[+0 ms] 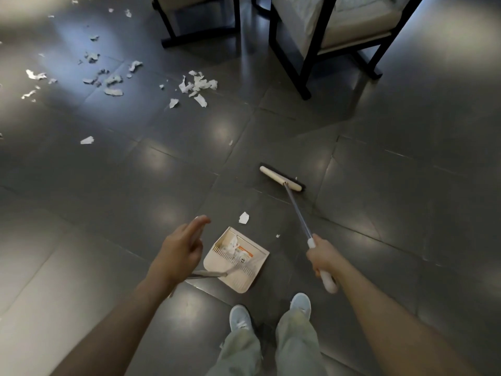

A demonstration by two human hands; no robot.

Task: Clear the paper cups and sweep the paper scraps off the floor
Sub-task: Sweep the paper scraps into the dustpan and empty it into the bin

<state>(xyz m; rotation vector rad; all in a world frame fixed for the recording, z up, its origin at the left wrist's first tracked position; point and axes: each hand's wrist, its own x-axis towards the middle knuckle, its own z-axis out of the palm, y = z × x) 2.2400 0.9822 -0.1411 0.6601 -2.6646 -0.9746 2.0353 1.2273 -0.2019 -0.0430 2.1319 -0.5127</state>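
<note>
A cream dustpan (241, 282) stands on the dark tiled floor just ahead of my feet, holding crumpled white paper and a piece with orange print. Its metal handle (208, 273) runs left beneath my left hand (180, 252), which hovers above it with fingers straight and holds nothing. My right hand (322, 257) grips the white grip of the broom handle. The broom head (280, 178) rests on the floor ahead and to the right. One paper scrap (244, 217) lies just beyond the dustpan. A pile of scraps (199, 86) lies farther off, with several more scattered scraps (113, 82) to the left.
Two black-framed chairs with pale cushions stand at the back, one at centre (195, 20) and one at right (339, 36). My shoes (240, 317) are right behind the dustpan. A lone scrap (86, 140) lies on the left tiles.
</note>
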